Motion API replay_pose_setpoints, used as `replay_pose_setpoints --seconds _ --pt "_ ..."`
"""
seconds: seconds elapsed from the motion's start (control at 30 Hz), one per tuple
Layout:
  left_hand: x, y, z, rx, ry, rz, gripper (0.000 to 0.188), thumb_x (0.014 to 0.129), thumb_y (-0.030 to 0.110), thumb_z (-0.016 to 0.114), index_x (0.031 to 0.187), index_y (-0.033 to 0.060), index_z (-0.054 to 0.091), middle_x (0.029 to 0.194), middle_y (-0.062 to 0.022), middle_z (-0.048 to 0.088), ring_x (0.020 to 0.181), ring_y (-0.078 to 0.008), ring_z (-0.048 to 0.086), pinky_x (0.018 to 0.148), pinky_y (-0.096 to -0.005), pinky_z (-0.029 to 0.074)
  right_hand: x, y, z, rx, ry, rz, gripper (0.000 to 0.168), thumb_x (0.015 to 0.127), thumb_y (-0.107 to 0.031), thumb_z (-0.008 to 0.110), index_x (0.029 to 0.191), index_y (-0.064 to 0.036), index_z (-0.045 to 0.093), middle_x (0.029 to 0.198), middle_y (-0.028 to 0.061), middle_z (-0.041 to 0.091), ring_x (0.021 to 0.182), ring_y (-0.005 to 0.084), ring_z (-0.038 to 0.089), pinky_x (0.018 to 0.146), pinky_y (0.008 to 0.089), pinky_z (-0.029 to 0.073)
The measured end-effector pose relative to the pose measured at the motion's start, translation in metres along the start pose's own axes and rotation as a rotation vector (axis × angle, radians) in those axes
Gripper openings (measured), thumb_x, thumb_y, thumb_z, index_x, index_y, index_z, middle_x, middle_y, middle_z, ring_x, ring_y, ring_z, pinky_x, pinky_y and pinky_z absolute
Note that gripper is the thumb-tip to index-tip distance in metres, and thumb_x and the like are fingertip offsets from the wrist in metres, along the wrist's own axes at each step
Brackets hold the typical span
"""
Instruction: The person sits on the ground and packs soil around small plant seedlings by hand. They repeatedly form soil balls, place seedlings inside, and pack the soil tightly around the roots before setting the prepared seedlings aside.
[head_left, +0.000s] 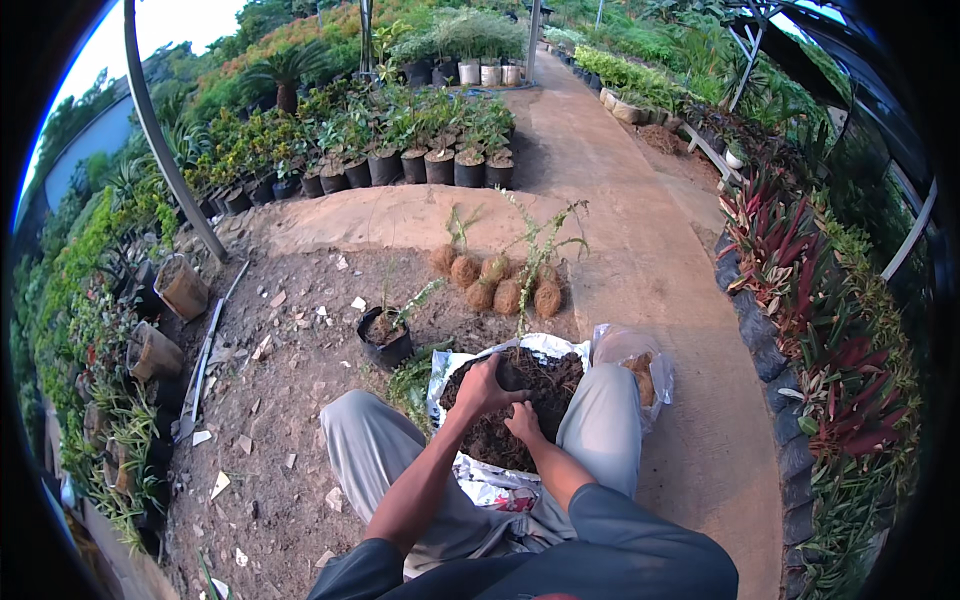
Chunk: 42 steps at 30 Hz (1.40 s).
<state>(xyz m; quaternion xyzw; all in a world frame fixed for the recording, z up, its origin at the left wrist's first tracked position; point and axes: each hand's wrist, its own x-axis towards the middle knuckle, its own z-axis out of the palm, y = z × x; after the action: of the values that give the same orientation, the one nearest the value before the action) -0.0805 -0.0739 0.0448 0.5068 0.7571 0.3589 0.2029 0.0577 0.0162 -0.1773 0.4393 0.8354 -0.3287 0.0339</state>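
An open white plastic sack (545, 343) of dark soil (555, 409) lies between the person's knees. Over the soil is my left hand (484, 386), thumb apart from the fingers, at a dark clump or pot rim that is hard to make out. My right hand (523, 421) is just below it, fingers bent, touching the soil. Whether either hand grips anything is unclear. A leafy stem (527, 281) rises at the sack's far edge. Beyond it sit several round brown fibre-wrapped root balls (506, 297). A small plant stands in a black grow bag (386, 346) left of the sack.
A clear plastic bag (624, 346) with brown fibre lies beside the right knee. Rows of potted plants (386, 166) stand ahead; red-leaved plants (847, 375) line the right of the concrete path (705, 450). Broken tile pieces (220, 485), a metal pole (169, 161) and tipped pots (182, 289) are left.
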Motion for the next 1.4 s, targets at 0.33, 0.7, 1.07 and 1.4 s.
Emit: replay_pose_setpoints --seconds 0.33,0.7,1.07,1.4 --pt "-0.003 0.011 -0.009 -0.028 -0.059 -0.189 0.095 0.06 0.058 0.084 0.125 -0.0061 0.057 0.103 -0.024 0.07 0.095 -0.0346 0.07 0.086 -0.0415 0.055 0.029 0.013 -0.023 0.673 0.083 0.257 0.042 0.073 -0.021 0.073 0.111 -0.005 0.066 0.101 0.0142 0.07 0.091 0.0262 0.067 0.083 0.0389 0.053" --pt "0.011 0.027 0.016 -0.252 0.045 -0.258 0.098 0.071 0.072 0.07 0.128 -0.0065 0.057 0.115 -0.0295 0.065 0.109 -0.0352 0.066 0.095 -0.0409 0.05 -0.001 -0.059 -0.122 1.625 0.178 0.077 0.034 0.091 -0.039 0.059 0.105 -0.009 0.065 0.104 0.0053 0.062 0.098 0.0166 0.055 0.084 0.0351 0.045" --pt "0.019 0.035 0.042 -0.346 -0.022 -0.163 0.094 0.08 0.066 0.066 0.132 -0.0116 0.051 0.124 -0.0315 0.06 0.121 -0.0368 0.058 0.103 -0.0393 0.044 -0.026 -0.053 -0.14 1.179 0.555 -0.111 0.041 0.099 -0.034 0.05 0.113 0.002 0.063 0.112 0.0125 0.063 0.103 0.0218 0.056 0.094 0.0342 0.042" --pt "0.01 0.021 0.06 -0.847 0.163 -0.172 0.066 0.089 0.043 0.066 0.13 -0.0071 0.054 0.122 -0.0191 0.064 0.11 -0.0241 0.061 0.098 -0.0342 0.045 -0.066 -0.089 -0.152 1.054 0.553 -0.413 0.038 0.1 -0.029 0.047 0.112 0.003 0.063 0.108 0.0155 0.066 0.102 0.0237 0.059 0.093 0.0341 0.043"
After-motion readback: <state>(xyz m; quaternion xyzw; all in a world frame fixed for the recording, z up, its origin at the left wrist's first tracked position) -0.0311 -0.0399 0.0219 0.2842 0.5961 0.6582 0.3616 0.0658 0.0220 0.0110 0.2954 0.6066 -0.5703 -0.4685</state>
